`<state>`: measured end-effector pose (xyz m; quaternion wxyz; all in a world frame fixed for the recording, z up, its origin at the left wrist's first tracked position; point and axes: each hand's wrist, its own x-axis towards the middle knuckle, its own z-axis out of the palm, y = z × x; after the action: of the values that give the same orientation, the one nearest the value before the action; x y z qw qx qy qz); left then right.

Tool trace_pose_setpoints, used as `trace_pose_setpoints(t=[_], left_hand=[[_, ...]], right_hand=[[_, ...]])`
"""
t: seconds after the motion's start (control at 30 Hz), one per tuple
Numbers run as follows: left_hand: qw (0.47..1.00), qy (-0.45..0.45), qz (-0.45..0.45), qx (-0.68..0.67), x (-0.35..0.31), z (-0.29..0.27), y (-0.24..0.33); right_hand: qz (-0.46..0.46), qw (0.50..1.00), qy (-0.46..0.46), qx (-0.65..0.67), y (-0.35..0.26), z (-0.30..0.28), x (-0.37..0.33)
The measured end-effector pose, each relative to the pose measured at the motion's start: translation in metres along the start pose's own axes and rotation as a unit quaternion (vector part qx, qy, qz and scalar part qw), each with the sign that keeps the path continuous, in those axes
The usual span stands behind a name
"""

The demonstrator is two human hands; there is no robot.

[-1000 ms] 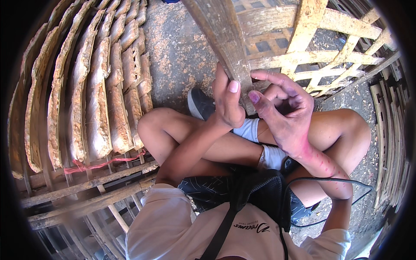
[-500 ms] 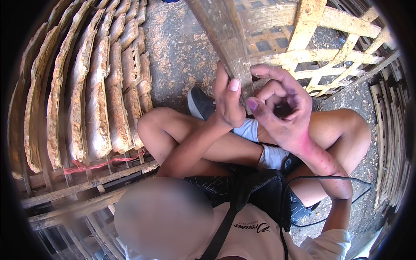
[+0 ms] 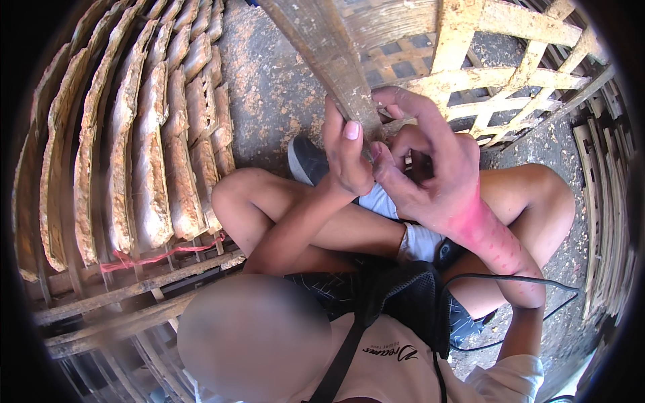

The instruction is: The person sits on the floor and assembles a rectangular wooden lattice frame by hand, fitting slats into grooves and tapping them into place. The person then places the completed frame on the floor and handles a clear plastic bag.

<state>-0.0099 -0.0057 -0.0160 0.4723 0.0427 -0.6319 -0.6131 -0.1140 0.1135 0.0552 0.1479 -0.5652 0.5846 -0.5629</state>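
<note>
I sit cross-legged on the ground with a long weathered wooden slat point(image 3: 322, 47) coming down from the top edge to my hands. My left hand point(image 3: 346, 154) grips the slat's near end, thumb pointing up along it. My right hand point(image 3: 433, 171) is curled against the same end from the right, index finger hooked over the slat and thumb pressed beside my left thumb. The slat's very tip is hidden between the two hands. Reddish marks run along my right wrist and forearm.
A pale wooden lattice frame point(image 3: 510, 87) lies behind the hands at the upper right. Rows of crusted curved strips point(image 3: 148, 154) stand on a rack at the left, tied with red string point(image 3: 154, 258). Thin slats point(image 3: 605, 201) are stacked at the right edge. A dark shoe point(image 3: 309, 161) rests on the rough ground point(image 3: 269, 87).
Both hands stay on the slat's end. The fingers of my right hand have shifted slightly around it.
</note>
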Motion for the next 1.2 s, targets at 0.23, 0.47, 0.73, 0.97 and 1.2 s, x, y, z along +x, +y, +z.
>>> trace_pose_setpoints(t=[0.23, 0.47, 0.73, 0.97, 1.2], left_hand=[[0.997, -0.009, -0.02, 0.068, 0.001, 0.001, 0.012], [0.997, -0.018, 0.018, 0.078, -0.002, 0.001, 0.014], [0.999, -0.012, 0.025, 0.046, 0.003, 0.008, 0.014], [1.0, -0.026, -0.01, 0.014, 0.001, 0.0, 0.007], [0.999, -0.004, 0.021, 0.045, 0.0, 0.011, 0.01]], right_hand=[[-0.018, 0.995, 0.02, -0.094, 0.009, 0.002, -0.001], [-0.251, 0.911, 0.155, -0.29, 0.009, -0.017, 0.021], [-0.248, 0.886, 0.166, -0.354, 0.012, -0.014, 0.022], [-0.231, 0.893, 0.146, -0.356, 0.011, -0.016, 0.022], [-0.218, 0.914, 0.155, -0.305, 0.014, -0.012, 0.024]])
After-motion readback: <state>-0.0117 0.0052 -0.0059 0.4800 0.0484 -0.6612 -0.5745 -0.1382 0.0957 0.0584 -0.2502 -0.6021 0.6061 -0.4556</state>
